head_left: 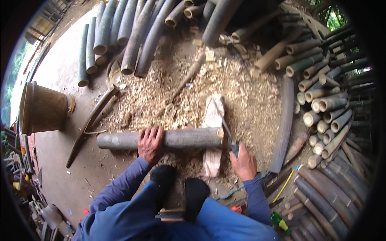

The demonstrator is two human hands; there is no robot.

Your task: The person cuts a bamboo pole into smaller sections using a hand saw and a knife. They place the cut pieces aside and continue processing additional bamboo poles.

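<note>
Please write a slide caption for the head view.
Left hand steadies a bamboo pole on a wooden block; right hand holds a blade.

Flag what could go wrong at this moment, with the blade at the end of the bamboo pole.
1. The right hand holds a chopping knife at the end of the bamboo pole; a glancing stroke could slip toward the feet close below.
2. The left hand alone pins the round pole on the wooden block, so it might roll.
3. Loose shavings underfoot may give poor footing.
</note>
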